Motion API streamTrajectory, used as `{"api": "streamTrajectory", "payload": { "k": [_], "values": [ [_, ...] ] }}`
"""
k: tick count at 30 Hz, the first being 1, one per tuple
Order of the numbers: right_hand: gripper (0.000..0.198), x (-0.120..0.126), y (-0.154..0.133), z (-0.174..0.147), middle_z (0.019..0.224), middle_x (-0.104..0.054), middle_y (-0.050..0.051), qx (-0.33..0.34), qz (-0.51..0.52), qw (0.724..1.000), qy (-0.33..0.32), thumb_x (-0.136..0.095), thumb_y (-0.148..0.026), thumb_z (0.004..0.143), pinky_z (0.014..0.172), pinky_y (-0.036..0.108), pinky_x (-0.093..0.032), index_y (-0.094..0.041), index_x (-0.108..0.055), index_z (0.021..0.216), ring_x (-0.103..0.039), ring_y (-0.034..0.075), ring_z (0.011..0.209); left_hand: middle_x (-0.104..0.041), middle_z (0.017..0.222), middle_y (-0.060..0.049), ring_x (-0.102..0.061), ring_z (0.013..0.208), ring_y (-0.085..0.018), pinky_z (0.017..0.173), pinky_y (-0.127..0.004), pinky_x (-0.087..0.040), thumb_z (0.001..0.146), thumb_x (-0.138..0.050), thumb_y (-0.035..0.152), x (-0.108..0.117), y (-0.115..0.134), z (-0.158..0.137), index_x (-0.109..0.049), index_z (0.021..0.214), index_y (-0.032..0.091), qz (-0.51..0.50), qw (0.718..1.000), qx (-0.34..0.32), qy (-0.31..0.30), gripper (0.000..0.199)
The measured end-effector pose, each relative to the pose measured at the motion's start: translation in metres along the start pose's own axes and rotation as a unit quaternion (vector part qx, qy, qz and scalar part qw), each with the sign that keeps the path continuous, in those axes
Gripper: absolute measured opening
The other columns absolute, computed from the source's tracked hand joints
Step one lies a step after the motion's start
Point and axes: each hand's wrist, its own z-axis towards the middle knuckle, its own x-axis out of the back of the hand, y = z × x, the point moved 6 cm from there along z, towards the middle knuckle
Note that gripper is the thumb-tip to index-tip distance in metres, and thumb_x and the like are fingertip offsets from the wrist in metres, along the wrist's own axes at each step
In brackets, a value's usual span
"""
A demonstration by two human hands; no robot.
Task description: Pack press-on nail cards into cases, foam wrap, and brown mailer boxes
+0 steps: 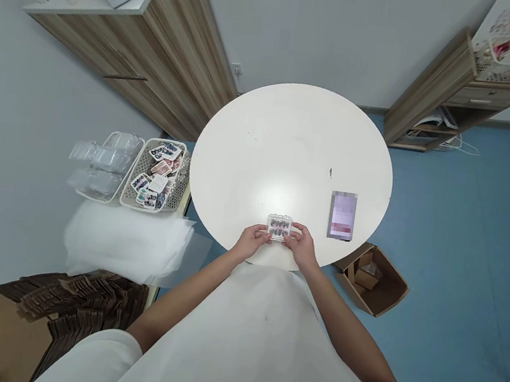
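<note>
A small clear plastic case [279, 227] is held at the near edge of the round white table [290, 139]. Inside it show two rows of small dark and pinkish pieces that look like press-on nails. My left hand [252, 242] grips the case's left side between thumb and fingers. On the right side, my right hand [302, 247] pinches it the same way, thumb toward me. The case's lid looks closed. To the right of my right hand lies a phone-like rectangle [342, 215] with a blurred purple face.
Left of the table stand a white basket of printed nail cards [156, 175] and another basket of clear plastic boxes [110, 166]. Below them are translucent sheets [126, 240] and stacked folded cardboard [79, 312]. An open cardboard box [372, 281] sits on the floor at right. Wooden cabinets [172, 36] stand behind.
</note>
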Motion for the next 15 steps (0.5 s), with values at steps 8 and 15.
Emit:
{"api": "streamTrajectory", "payload": {
  "k": [8, 15],
  "values": [
    [0.046, 0.003, 0.007, 0.005, 0.098, -0.06, 0.004, 0.016, 0.0, 0.999, 0.036, -0.067, -0.033, 0.062, 0.08, 0.039, -0.048, -0.026, -0.045, 0.102, -0.059, 0.018, 0.087, -0.054, 0.117, -0.01, -0.056, 0.09, -0.017, 0.083, -0.032, -0.04, 0.068, -0.064, 0.036, 0.007, 0.004, 0.001, -0.054, 0.109, 0.02, 0.053, 0.997, -0.051, 0.035, 0.045],
    [0.056, -0.004, 0.014, 0.009, 0.119, -0.047, 0.005, 0.029, -0.102, 0.994, 0.027, -0.067, -0.03, 0.059, 0.085, 0.039, -0.043, -0.028, -0.047, 0.112, -0.046, 0.021, 0.107, -0.045, 0.12, -0.009, -0.048, 0.101, -0.021, 0.076, -0.028, -0.041, 0.065, -0.067, 0.034, 0.013, -0.002, -0.002, -0.053, 0.112, 0.022, 0.057, 0.994, -0.038, 0.081, 0.051]
  ]
}}
